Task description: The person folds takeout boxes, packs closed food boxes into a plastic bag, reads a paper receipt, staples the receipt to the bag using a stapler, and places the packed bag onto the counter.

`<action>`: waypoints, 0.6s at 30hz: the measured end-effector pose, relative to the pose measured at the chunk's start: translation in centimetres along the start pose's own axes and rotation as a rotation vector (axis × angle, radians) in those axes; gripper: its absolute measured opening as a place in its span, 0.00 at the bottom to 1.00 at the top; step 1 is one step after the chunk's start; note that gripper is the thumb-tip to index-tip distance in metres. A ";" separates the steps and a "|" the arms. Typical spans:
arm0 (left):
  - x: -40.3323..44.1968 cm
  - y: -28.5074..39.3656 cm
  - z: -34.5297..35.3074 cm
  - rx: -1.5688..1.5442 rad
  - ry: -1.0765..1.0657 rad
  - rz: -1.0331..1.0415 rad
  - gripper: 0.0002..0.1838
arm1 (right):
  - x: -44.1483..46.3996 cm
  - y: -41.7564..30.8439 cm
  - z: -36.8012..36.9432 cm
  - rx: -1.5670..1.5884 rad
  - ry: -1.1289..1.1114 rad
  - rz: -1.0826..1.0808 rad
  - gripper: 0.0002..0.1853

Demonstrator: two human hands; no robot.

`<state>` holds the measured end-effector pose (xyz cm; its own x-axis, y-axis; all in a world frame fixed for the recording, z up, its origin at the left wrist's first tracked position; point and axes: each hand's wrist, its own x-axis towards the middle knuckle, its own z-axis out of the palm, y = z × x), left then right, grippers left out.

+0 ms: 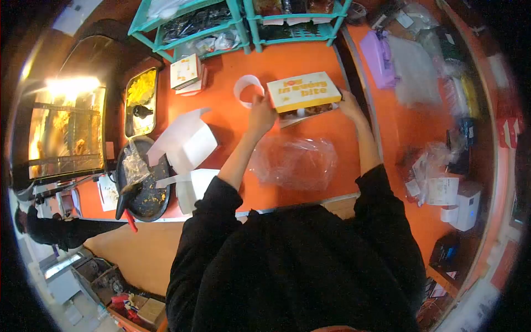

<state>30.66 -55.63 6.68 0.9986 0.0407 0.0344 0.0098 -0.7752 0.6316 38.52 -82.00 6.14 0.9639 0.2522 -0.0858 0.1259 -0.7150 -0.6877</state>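
Observation:
A white and yellow food box [304,91] with printed lettering on its lid is between my two hands over the orange counter. Below the lid's front edge, a gap shows brown contents and something white, too small to name. My left hand [261,115] has its fingers closed at the box's left edge. At the right corner, my right hand [351,105] grips the box too; the fingertips of both hands are partly hidden. A white ring-shaped thing [243,86] stands just left of my left hand. Nearer my body lies a crumpled clear plastic bag [296,163].
Open white cartons [191,145] and a black pan [146,196] with crumbs stand at left. Behind them is a tray of yellow food [141,91] beside a lit glass cabinet [66,133]. Teal racks [246,33] line the back; a purple dispenser [379,61] stands right.

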 end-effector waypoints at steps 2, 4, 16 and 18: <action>-0.7 1.5 -0.6 -0.080 0.251 0.064 0.30 | 0.1 0.4 -0.3 0.176 0.010 -0.088 0.22; -0.2 1.1 -0.7 0.031 0.249 0.115 0.28 | 0.4 -1.7 -1.6 0.183 0.017 -0.114 0.22; -1.4 3.8 0.8 -0.236 0.390 -0.050 0.24 | 1.2 -1.2 1.3 0.271 0.359 -0.409 0.19; -0.5 3.5 0.2 -0.217 0.399 -0.013 0.22 | 2.1 -2.7 -1.0 0.152 0.034 -0.228 0.18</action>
<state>30.24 -58.49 8.68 0.8998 0.3221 0.2942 -0.0315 -0.6247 0.7802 40.48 -80.19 8.56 0.9223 0.3717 0.1056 0.3061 -0.5358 -0.7869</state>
